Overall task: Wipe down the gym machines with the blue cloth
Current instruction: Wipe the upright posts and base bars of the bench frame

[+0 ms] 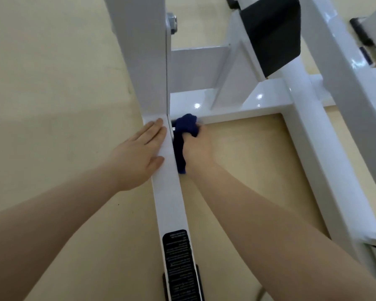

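Observation:
A white steel gym machine frame (243, 105) stands on a beige floor. Its low base beam (172, 198) runs toward me. My left hand (139, 153) lies flat on top of that beam with straight fingers, just below the upright post (146, 61). My right hand (197, 146) grips a bunched dark blue cloth (183, 135) and presses it against the beam's right side, in the corner where the cross beam joins. A tail of cloth hangs down along the beam.
A black warning label (178, 263) sits on the beam near me. A black pad (271, 31) hangs at the top. More white frame bars (326, 148) run along the right. Beige floor (52, 83) lies open to the left.

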Demonstrator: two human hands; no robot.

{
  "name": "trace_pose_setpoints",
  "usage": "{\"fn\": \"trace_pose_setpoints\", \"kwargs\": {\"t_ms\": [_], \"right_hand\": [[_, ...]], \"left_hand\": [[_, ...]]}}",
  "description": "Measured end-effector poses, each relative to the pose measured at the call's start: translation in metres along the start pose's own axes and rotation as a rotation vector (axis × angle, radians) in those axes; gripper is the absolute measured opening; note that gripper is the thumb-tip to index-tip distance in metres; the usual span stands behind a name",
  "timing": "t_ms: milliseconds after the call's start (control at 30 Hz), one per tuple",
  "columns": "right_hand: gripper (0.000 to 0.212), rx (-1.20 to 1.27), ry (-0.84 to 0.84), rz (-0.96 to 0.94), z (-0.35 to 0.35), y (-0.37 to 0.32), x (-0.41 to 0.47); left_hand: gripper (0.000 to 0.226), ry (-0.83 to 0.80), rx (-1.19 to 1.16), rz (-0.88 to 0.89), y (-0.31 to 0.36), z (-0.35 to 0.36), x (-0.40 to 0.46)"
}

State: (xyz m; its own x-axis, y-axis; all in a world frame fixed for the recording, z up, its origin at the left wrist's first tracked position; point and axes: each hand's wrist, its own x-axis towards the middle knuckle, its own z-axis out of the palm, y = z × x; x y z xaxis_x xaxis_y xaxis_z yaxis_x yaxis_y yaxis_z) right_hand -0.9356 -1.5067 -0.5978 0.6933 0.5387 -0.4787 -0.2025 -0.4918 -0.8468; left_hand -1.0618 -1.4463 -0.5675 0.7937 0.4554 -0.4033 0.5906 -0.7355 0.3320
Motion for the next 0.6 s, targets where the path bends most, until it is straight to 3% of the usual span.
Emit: {"fn": "trace_pose_setpoints", "kwargs": {"t_ms": [133, 200, 300, 367, 467, 533, 600], "right_hand": [[0.023, 0.052, 0.278, -0.225, -0.011, -0.010, 0.013], [0.029, -0.033, 0.199, -0.350, -0.008, -0.016, 0.019], [0.043, -0.700, -0.029, -0.502, 0.011, -0.007, 0.028], [0.051, -0.993, -0.092, -0.545, 0.005, -0.011, 0.040], [0.047, -1.149, -0.072, -0.646, -0.018, -0.015, 0.060], [0.047, -1.120, -0.021, -0.589, -0.013, -0.014, 0.054], [0.051, -1.089, -0.094, -0.568, -0.001, -0.009, 0.043]], "left_hand": [[0.068, -0.078, -0.055, 0.025, -0.008, -0.006, 0.002], [0.068, -0.080, -0.061, 0.043, -0.011, -0.007, 0.002], [0.068, -0.087, -0.080, 0.049, -0.012, -0.009, 0.002], [0.068, -0.101, -0.080, 0.047, -0.012, -0.012, 0.001], [0.067, -0.101, -0.074, 0.042, -0.011, -0.013, 0.000], [0.066, -0.105, -0.065, 0.038, -0.012, -0.013, 0.000], [0.066, -0.117, -0.065, 0.033, -0.011, -0.013, 0.000]]}}
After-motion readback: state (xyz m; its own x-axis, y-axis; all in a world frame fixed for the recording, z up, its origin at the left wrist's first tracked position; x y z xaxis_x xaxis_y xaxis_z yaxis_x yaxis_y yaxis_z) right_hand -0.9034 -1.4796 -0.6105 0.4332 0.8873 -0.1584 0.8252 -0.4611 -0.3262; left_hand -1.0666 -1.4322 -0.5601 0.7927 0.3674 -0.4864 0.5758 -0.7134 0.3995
